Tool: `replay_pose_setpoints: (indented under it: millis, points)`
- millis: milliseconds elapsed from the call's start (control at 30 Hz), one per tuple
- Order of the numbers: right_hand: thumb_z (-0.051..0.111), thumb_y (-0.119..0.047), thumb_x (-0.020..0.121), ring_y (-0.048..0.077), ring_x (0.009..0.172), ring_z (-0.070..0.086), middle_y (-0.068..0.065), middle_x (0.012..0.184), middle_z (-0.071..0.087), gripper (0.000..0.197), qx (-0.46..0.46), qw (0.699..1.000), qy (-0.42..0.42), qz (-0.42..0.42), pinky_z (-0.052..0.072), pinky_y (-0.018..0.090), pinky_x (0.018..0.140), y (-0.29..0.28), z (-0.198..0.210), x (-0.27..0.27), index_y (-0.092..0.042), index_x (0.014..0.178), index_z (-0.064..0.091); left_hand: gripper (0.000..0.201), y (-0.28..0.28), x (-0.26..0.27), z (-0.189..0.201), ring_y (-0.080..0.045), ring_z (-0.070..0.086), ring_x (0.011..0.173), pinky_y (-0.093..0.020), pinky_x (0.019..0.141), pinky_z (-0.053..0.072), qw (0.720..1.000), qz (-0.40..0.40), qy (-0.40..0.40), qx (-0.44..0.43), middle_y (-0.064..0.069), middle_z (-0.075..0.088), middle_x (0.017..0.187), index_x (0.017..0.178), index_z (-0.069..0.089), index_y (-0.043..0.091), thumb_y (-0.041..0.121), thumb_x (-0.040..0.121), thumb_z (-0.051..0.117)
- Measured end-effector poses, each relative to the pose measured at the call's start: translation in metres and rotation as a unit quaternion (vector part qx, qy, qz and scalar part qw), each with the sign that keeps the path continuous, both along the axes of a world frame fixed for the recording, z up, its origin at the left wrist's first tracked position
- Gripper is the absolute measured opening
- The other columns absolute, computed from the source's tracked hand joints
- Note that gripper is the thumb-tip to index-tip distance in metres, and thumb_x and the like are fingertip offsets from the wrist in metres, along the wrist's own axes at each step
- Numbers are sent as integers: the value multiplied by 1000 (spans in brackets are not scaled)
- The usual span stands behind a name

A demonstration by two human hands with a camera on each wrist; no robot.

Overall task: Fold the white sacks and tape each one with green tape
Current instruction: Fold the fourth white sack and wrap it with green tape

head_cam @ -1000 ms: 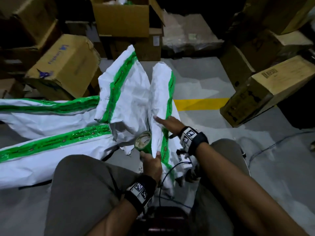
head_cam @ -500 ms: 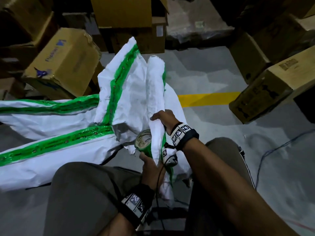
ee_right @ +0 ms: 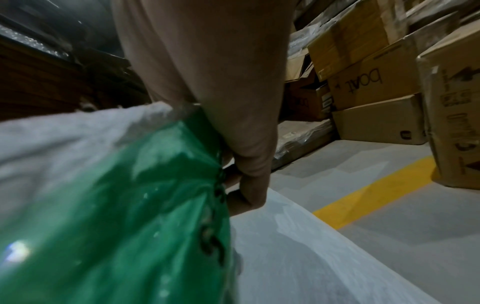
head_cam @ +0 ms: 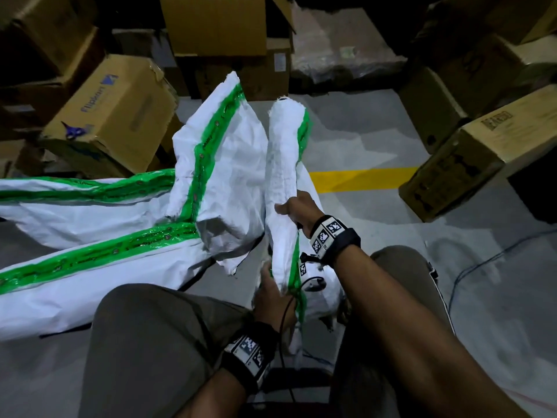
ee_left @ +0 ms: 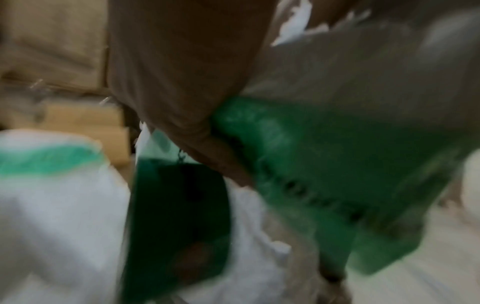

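From the head view, the person sits on the floor with a rolled white sack standing up between the knees, a strip of green tape running along its right edge. The right hand has its grip wrapped round the middle of the roll, and the left hand closes on the lower end. The step in hand looks like holding the fold tight while tape goes on; the next move probably calls for keeping the roll from springing open while more tape is drawn across. Other taped sacks lie flat to the left, cardboard boxes ring the space, and a yellow line crosses the grey floor. The left wrist view is heavily blurred: a dark green tape roll sits below the hand (whether the fingers hold it I cannot tell), beside taped sack. In the right wrist view, curled fingers clamp the sack's green-taped edge, with stacked boxes behind.
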State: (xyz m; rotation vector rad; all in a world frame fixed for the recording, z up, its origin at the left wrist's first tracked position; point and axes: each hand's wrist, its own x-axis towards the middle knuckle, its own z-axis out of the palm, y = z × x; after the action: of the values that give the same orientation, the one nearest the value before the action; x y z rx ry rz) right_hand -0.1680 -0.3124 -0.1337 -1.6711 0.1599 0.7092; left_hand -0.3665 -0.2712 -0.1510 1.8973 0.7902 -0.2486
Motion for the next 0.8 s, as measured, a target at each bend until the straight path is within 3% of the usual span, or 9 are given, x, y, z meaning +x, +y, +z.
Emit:
replay_pose_setpoints:
  millis: [67,233,300,367,433,500,633,733,800]
  points:
    - [60,6,91,8,50,58,2,77,63,22,-2,1000,4,-8,37,11,38,-9,1,0,-6,109,63,72,-4,-2,1,-38,62,109,-41,90,50,1000,-20,-16,11,-16,65,122,142,37,17,25,75,61]
    - [60,8,89,24,81,68,13,107,71,34,11,999,6,-48,51,22,53,-32,8,4,-2,122,64,74,-10,-1,14,-33,64,102,-26,75,39,992,-86,-86,45,-12,63,119,149,27,11,-6,83,56]
    - [61,10,86,32,93,69,15,113,71,39,24,996,5,-84,55,29,63,-49,16,7,-1,123,63,75,-8,9,21,-28,64,101,-29,76,45,988,-108,-104,36,-5,61,120,152,24,13,-3,86,56]
    - [61,10,85,33,95,69,13,110,72,39,31,993,-1,-114,57,36,71,-70,25,8,-2,122,64,77,-5,19,25,-37,65,92,-39,70,47,973,-177,-120,83,-11,64,105,151,24,14,2,81,54]
    - [61,10,84,32,93,70,11,107,74,38,39,988,-4,-149,58,43,76,-94,32,8,-4,119,66,84,-4,29,33,-44,60,78,-40,58,36,945,-260,-115,162,-10,56,77,148,26,16,-4,72,57]
    - [64,11,80,30,85,72,12,103,75,36,61,978,-6,-197,60,40,67,-120,37,2,-2,114,67,88,-4,40,49,-43,58,75,-40,56,32,915,-324,-104,216,-5,48,68,145,24,21,-6,69,59]
    - [68,8,72,21,50,61,11,71,64,13,97,958,7,-269,49,28,51,-169,49,-18,-1,81,64,83,4,62,79,-42,60,85,-37,60,33,847,-411,-121,314,-10,53,82,146,21,22,-3,75,54]
    - [61,12,75,25,59,61,11,72,60,19,152,940,32,-302,50,26,48,-191,59,-40,-5,70,58,84,13,76,93,-42,60,90,-38,65,38,791,-450,-132,393,-15,61,96,146,16,20,-2,76,56]
    - [60,11,79,26,66,62,11,73,62,15,189,925,50,-326,52,28,52,-198,63,-57,-4,76,58,81,15,80,98,-40,60,96,-40,74,39,756,-470,-141,433,-16,62,101,143,19,19,-2,75,58]
